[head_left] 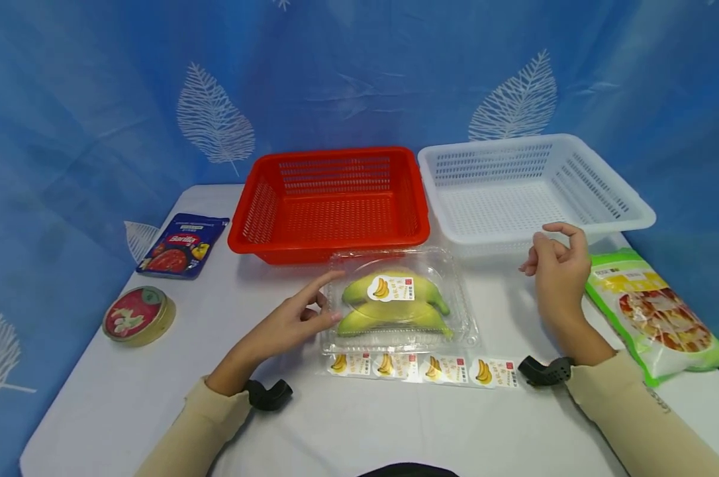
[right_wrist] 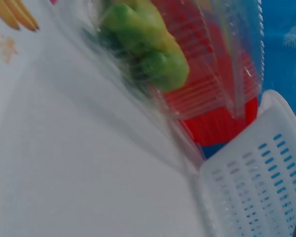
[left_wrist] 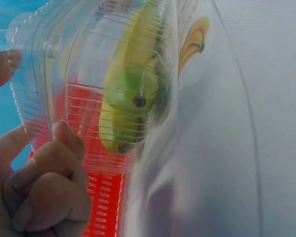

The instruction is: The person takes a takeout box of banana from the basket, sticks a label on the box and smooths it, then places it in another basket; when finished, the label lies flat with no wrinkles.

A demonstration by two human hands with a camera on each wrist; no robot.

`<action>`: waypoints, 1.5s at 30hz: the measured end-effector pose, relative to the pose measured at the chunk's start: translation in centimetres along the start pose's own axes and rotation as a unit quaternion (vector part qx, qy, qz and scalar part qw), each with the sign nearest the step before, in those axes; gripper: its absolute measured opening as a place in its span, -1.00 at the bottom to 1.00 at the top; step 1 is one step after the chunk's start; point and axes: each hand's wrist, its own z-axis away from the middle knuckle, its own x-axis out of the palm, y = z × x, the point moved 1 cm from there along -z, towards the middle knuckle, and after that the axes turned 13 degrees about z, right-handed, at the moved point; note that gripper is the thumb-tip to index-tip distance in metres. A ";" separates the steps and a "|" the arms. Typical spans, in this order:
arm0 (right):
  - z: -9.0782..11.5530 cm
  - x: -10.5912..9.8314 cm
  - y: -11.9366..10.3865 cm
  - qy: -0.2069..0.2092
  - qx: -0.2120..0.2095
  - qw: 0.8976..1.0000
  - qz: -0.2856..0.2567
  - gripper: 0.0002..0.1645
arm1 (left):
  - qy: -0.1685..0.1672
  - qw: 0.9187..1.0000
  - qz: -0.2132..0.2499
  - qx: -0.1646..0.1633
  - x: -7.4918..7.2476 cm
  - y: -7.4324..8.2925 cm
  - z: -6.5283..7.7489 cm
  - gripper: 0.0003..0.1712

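Note:
A clear plastic clamshell box lies in the middle of the table with two yellow-green bananas inside. Stuck on its lid is a white banana label. My left hand touches the box's left edge with index finger and thumb spread apart; the left wrist view shows its other fingers curled beside the clear wall. To the right of the box, my right hand is raised near the front rim of the white basket, its fingers bent loosely and nothing visible in them.
A strip of banana labels lies in front of the box. Behind it stands a red basket. On the left are a blue Barilla pouch and a round tin; a green-edged food bag lies at right.

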 end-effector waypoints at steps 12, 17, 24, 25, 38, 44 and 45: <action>-2.8 -2.4 1.3 0.080 0.104 0.989 -0.068 -0.77 | -0.005 1.000 -0.001 -0.004 0.0 0.0 -0.1 -0.20; -3.4 -2.8 2.4 0.103 0.142 0.982 -0.066 -0.80 | -0.011 1.000 0.002 -0.009 -0.1 -0.2 -0.1 -0.20; -4.1 -2.8 3.0 0.123 0.150 0.979 -0.063 -0.75 | -0.012 1.000 0.002 -0.019 0.0 -0.3 0.0 -0.19; -4.1 -2.8 3.0 0.125 0.147 0.979 -0.066 -0.74 | -0.011 1.000 0.001 -0.020 0.0 -0.3 0.0 -0.19; -4.9 -2.2 2.8 0.182 0.109 0.970 -0.119 -0.67 | 0.028 0.998 0.050 -0.005 0.2 -0.1 -0.1 -0.21; -4.7 -2.1 2.8 0.184 0.113 0.972 -0.095 -0.67 | 0.031 0.995 0.094 -0.021 0.5 0.2 0.3 -0.21; -4.6 -2.1 2.9 0.183 0.115 0.972 -0.092 -0.67 | 0.029 0.995 0.097 -0.022 0.6 0.3 0.3 -0.21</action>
